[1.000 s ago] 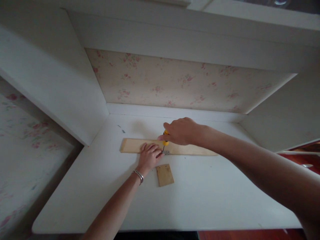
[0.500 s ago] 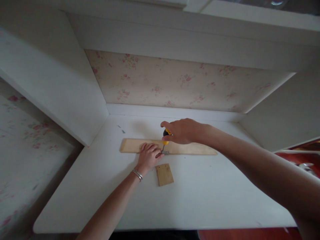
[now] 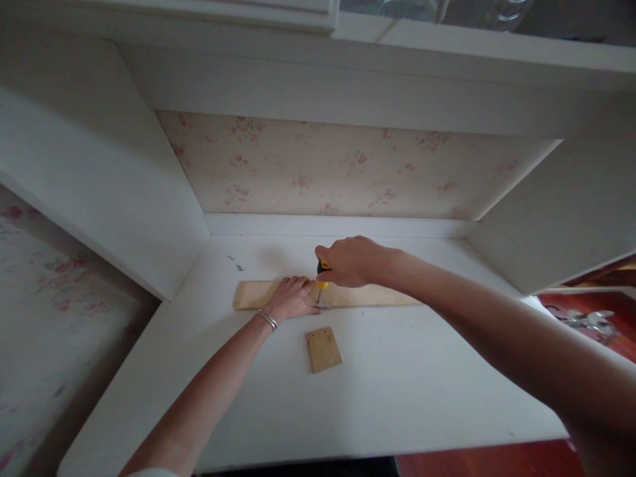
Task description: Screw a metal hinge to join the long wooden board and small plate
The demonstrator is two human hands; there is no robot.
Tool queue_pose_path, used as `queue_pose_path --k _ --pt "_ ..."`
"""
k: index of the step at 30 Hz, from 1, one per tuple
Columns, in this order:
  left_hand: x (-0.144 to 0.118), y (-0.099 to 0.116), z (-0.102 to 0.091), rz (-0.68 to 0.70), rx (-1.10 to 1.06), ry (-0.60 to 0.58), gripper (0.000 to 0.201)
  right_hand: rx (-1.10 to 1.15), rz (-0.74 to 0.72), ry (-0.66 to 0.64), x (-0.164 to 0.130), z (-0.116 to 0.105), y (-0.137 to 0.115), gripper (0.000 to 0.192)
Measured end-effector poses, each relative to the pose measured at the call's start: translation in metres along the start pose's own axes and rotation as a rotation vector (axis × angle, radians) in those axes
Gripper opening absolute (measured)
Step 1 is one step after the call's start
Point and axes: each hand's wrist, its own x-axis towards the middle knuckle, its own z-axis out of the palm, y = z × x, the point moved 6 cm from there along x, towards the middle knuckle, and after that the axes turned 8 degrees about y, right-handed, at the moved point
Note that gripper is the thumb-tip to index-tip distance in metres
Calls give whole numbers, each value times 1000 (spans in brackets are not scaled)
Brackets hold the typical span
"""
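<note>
A long pale wooden board (image 3: 380,296) lies across the white desktop. My left hand (image 3: 292,298), with a silver bracelet at its wrist, grips the board across its width, fingertips at the far edge and thumb at the near edge beside a small metal hinge-like piece (image 3: 324,305). My right hand (image 3: 350,262) is closed around the handle of a yellow and black screwdriver (image 3: 322,285). The screwdriver stands upright with its shaft down on the metal piece; the tip is too small to make out. Closer to me lies a squarish wooden piece (image 3: 324,350) with two small holes.
Small metal bits (image 3: 239,267) lie on the desktop (image 3: 397,391) behind the board's left end. White side panels (image 3: 114,165) and an overhead cabinet (image 3: 298,73) enclose the desk. Shiny metal things (image 3: 591,323) sit on a red surface at the right.
My left hand has shifted along the board, its fingers now reaching the far edge. The right hand keeps the screwdriver on the metal piece. The camera view has shifted slightly.
</note>
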Motion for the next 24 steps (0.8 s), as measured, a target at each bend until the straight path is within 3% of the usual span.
queue_pose_path --k 4,8,13,18,21,24 --pt "2 0 -1 37 3 7 70 11 33 15 0 -3 2 61" --pt "1 2 -3 46 -13 22 68 123 -19 -51 -1 4 1 55" --pt "2 3 -5 54 -22 7 65 -5 59 53 2 1 6 54" --pt "3 2 -9 62 -51 7 61 165 6 -62 1 4 4 51" --pt "3 3 -9 63 -59 0 59 61 42 -6 3 1 8 48" --pt "3 3 -8 56 -66 -9 58 46 90 19 5 1 12 59"
